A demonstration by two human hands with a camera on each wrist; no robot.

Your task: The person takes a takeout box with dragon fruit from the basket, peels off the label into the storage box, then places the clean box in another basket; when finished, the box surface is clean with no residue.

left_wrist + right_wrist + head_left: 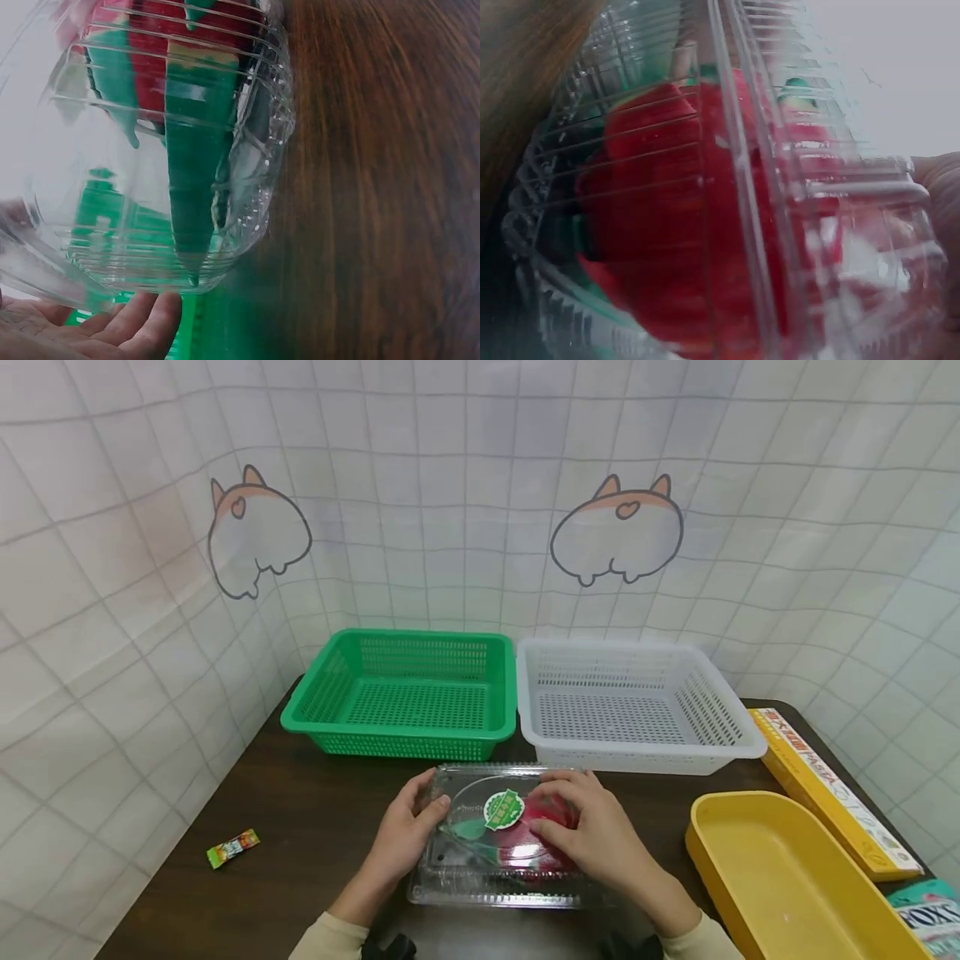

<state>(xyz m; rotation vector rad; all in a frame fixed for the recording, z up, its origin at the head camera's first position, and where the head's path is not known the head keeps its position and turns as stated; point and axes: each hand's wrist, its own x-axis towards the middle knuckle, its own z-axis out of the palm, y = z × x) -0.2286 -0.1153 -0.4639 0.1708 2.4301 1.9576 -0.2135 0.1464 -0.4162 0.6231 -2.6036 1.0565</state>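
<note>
A clear plastic clamshell box lies on the dark table, its lid over a red dragon fruit with green scale tips. A round green-and-white sticker is on the lid. My left hand grips the box's left side, thumb along the lid's edge; its fingers show at the far corner in the left wrist view. Over the right part of the lid, my right hand holds the box with thumb and bent fingers. Through the ribbed plastic, the right wrist view shows the fruit close up.
Behind the box stand a green basket and a white basket, side by side. A yellow tray is at right, beside a long yellow pasta box and a teal FOX'S packet. A small candy packet lies at left.
</note>
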